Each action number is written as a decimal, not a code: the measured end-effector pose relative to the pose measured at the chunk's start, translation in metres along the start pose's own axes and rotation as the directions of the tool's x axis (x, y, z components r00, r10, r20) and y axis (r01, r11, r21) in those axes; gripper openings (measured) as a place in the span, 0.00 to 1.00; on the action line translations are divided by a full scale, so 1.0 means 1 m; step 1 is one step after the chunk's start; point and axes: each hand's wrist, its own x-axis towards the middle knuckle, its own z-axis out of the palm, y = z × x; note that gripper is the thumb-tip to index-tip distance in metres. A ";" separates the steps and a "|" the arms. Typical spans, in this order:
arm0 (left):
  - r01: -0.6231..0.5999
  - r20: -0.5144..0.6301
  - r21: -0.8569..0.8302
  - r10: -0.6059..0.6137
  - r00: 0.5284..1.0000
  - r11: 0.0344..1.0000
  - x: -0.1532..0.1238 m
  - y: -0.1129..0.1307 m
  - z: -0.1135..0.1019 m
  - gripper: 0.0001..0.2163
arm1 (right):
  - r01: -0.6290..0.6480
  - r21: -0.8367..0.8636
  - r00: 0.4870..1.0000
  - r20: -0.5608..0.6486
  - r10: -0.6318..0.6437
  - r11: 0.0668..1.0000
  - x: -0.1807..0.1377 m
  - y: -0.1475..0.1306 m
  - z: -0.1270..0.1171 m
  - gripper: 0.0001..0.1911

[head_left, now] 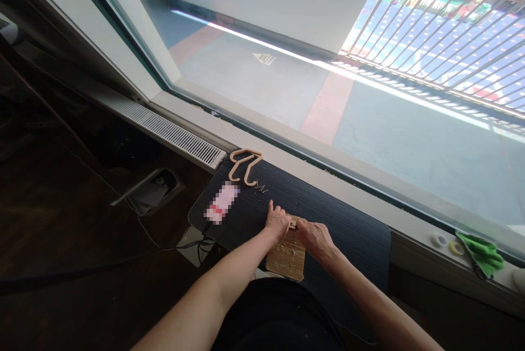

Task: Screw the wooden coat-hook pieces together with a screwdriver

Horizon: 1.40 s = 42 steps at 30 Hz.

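Observation:
A worn wooden board (286,258), scattered with chips or crumbs, lies at the front of the black table. My left hand (279,222) is closed at the board's far end, one finger sticking up, gripping a small light wooden piece (292,223). Right beside it my right hand (315,238) is closed too, its fingertips at that same piece; whatever it holds is hidden. Beyond my left hand are several thin screws or nails (261,187) and pale wooden hook-shaped pieces (249,171).
The black ribbed table (344,230) stands against the window sill (353,187). A pink-and-white blurred item (222,203) lies on its left. Tape rolls (456,247) and a green cloth (479,252) sit on the sill at right. A radiator (164,128) and cables are at left.

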 end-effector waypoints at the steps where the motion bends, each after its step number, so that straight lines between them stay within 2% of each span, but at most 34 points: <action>1: 0.001 -0.003 0.002 -0.001 1.000 1.000 0.000 0.000 0.000 0.09 | -0.014 0.000 1.000 -0.003 0.014 1.000 0.000 0.000 0.001 0.12; 6: 0.003 -0.016 0.006 -0.003 1.000 1.000 0.000 0.001 0.000 0.09 | -0.031 -0.002 0.999 -0.025 0.031 1.000 -0.002 0.001 -0.003 0.10; 14: 0.006 -0.011 -0.006 -0.006 1.000 1.000 0.001 -0.001 0.003 0.09 | 0.046 0.003 0.999 -0.028 -0.046 0.999 -0.003 0.000 -0.008 0.11; 23: 0.004 -0.017 -0.004 -0.005 1.000 1.000 0.000 -0.001 0.003 0.09 | -0.016 -0.011 0.999 -0.043 0.015 1.000 0.000 -0.002 -0.002 0.10; 31: 0.012 -0.004 -0.006 -0.012 1.000 1.000 0.000 0.000 0.001 0.09 | 0.060 -0.006 0.996 -0.066 -0.061 0.998 -0.005 -0.001 -0.011 0.11; 38: 0.005 -0.009 -0.014 -0.005 1.000 1.000 -0.001 -0.001 0.001 0.09 | -0.009 0.007 0.997 -0.078 0.009 1.000 0.000 -0.004 -0.005 0.10; 42: 0.008 -0.004 -0.010 -0.008 1.000 1.000 -0.001 0.000 0.000 0.09 | -0.002 0.008 0.996 -0.093 0.002 1.000 -0.002 -0.004 -0.008 0.09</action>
